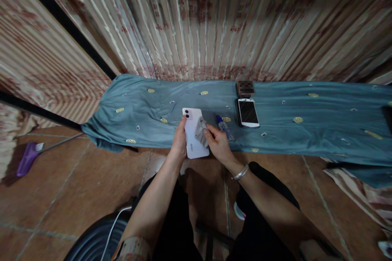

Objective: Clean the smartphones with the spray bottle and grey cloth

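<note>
A pale white-lilac smartphone (192,138) is held with its back and camera lenses facing up, over the near edge of the cloth-covered bench. My left hand (179,138) grips it along its left side. In my right hand (218,142) is a small grey cloth (199,132), pinched between the fingers and lying against the phone's back. Just beyond that hand lies a clear bottle (226,129) with a blue cap, partly hidden by the fingers. Farther right, a white phone (248,113) with a dark screen rests on something black.
A teal patterned cloth (290,136) covers the long bench. Behind it hangs a striped curtain (196,28). A blurred-out dark item (245,89) sits behind the white phone. On the tiled floor are a purple broom head (27,159) and a black ribbed round object (92,238) with a white cable.
</note>
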Demonstrator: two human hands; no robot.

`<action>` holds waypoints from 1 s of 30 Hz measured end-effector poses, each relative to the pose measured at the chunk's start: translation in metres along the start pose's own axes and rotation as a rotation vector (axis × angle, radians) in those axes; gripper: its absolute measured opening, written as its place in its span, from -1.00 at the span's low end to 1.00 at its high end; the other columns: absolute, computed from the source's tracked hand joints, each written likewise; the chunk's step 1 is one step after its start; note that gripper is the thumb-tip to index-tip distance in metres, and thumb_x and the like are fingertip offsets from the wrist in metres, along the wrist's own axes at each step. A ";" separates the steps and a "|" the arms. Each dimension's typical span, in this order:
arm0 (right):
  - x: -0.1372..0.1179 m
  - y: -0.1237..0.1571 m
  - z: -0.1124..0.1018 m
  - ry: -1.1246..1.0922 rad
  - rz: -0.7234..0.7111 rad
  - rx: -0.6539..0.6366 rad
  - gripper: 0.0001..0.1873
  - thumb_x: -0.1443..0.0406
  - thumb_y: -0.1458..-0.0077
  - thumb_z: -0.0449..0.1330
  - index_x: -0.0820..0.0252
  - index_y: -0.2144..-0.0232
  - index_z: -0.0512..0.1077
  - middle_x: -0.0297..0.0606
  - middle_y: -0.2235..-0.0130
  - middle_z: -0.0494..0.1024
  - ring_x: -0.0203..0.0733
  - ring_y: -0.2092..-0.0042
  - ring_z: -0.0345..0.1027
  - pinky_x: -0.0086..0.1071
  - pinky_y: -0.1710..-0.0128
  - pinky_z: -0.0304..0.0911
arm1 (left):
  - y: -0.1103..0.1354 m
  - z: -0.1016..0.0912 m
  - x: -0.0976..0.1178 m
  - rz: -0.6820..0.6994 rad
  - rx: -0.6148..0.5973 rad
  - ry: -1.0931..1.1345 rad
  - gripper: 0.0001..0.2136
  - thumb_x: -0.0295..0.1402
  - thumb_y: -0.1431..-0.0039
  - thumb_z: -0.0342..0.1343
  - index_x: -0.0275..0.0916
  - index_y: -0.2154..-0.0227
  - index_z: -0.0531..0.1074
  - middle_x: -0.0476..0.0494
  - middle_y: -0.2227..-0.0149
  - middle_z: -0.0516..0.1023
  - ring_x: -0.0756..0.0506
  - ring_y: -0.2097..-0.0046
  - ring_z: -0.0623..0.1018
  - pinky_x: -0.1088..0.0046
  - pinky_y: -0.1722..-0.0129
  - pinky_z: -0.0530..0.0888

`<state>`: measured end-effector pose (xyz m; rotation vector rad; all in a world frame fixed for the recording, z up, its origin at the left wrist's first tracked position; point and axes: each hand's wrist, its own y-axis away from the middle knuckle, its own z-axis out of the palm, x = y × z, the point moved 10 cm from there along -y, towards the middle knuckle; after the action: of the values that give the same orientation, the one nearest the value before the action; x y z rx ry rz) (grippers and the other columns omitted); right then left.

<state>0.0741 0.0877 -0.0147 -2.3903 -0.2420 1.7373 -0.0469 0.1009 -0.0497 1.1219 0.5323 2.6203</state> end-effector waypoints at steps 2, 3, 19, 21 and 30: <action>-0.001 0.004 0.001 0.013 0.002 -0.011 -0.63 0.15 -0.25 0.04 0.17 0.06 0.53 -0.21 0.27 0.67 -0.08 0.25 0.54 -0.29 0.24 0.42 | 0.002 0.002 0.002 -0.024 0.022 0.004 -0.51 -0.05 -0.22 0.05 -0.38 0.02 0.50 -0.26 0.30 0.67 -0.20 0.25 0.66 0.31 0.16 0.55; -0.002 0.005 0.002 0.015 0.000 -0.017 -0.63 0.15 -0.25 0.04 0.16 0.06 0.53 -0.20 0.24 0.67 -0.07 0.23 0.54 -0.27 0.22 0.43 | 0.004 0.003 0.002 -0.040 0.027 0.007 -0.50 -0.05 -0.25 0.01 -0.39 0.01 0.49 -0.28 0.29 0.67 -0.20 0.25 0.66 0.30 0.16 0.55; -0.035 0.045 0.011 0.296 -0.298 -0.130 -0.62 0.22 -0.36 -0.06 0.23 -0.05 0.42 -0.08 0.20 0.59 -0.04 0.18 0.47 -0.17 0.15 0.42 | 0.006 -0.003 0.024 -0.020 0.073 0.057 -0.44 -0.05 -0.34 -0.19 -0.43 -0.08 0.43 -0.33 0.22 0.67 -0.15 0.32 0.64 0.35 0.23 0.55; -0.048 0.050 0.009 0.369 -0.424 -0.100 -0.64 0.26 -0.36 -0.05 0.23 -0.07 0.41 -0.03 0.11 0.58 -0.01 0.10 0.43 -0.09 0.06 0.40 | 0.005 -0.004 0.025 -0.014 0.080 0.076 -0.45 -0.05 -0.34 -0.20 -0.39 -0.10 0.41 -0.31 0.22 0.66 -0.14 0.34 0.63 0.31 0.22 0.55; -0.068 0.065 0.016 0.480 -0.595 -0.173 -0.56 0.40 -0.32 -0.01 0.16 -0.21 0.32 0.00 -0.07 0.47 0.02 -0.09 0.34 -0.04 -0.07 0.36 | 0.002 -0.003 0.007 -0.059 0.099 0.120 -0.46 0.00 -0.28 -0.10 -0.31 -0.09 0.41 -0.24 0.25 0.64 -0.11 0.35 0.60 0.27 0.18 0.56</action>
<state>0.0399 0.0096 0.0280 -2.4088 -0.9396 0.8913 -0.0539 0.1011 -0.0460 0.9652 0.7160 2.6479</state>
